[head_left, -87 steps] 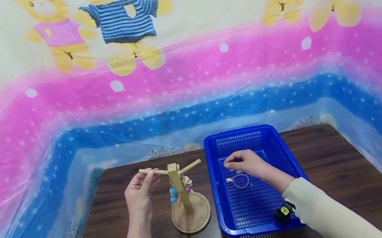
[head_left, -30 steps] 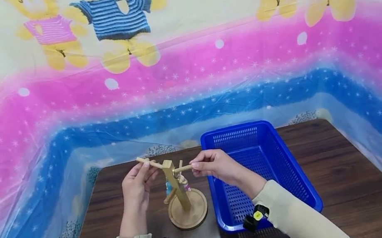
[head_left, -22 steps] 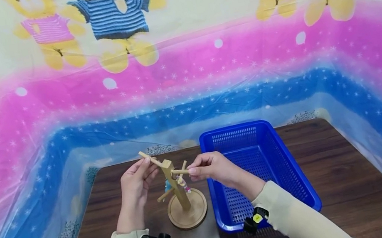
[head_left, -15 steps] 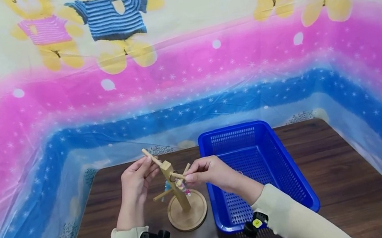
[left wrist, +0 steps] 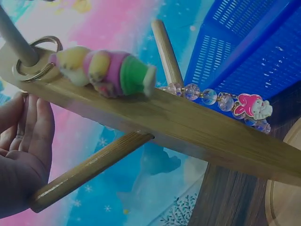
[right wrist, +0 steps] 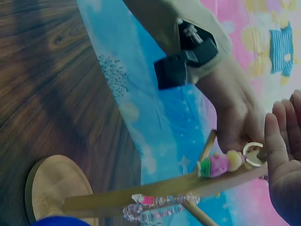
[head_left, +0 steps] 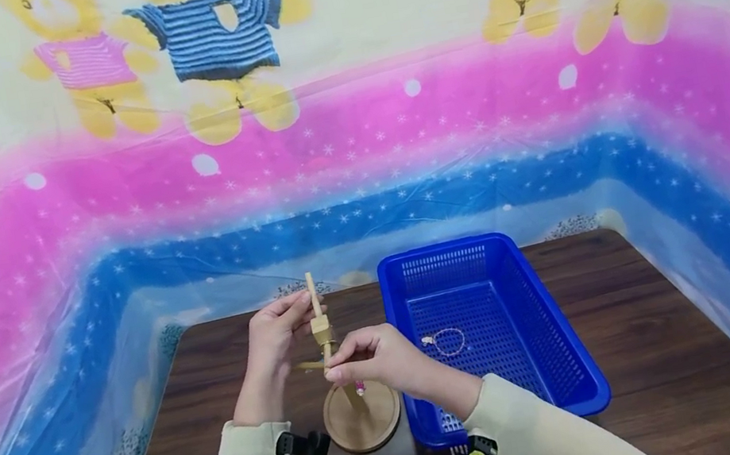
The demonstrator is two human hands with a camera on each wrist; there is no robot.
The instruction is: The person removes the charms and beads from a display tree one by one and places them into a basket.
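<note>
- Wooden stand (head_left: 345, 392) with a round base and an upright post sits on the dark desk (head_left: 659, 339), just left of a blue basket (head_left: 560, 356); every place below is given from this stand.
- Left hand (head_left: 273, 341), on the stand's left, pinches the top peg (head_left: 312, 294) with curled fingers (head_left: 291, 308); the peg points almost straight up.
- Right hand (head_left: 375, 356), at the front of the post about halfway up, has its fingers (head_left: 348, 365) curled and pinched at a lower peg; exactly what they grasp is hidden.
- Small keychain figure (left wrist: 106, 70) in yellow, pink and green hangs by a metal ring (left wrist: 40, 59) from a peg against the post.
- Clear bead bracelet (left wrist: 221, 101) with a pink charm lies against the post, lower down.
- Another thin bracelet (head_left: 448, 341) lies on the basket floor, to the stand's right.
</note>
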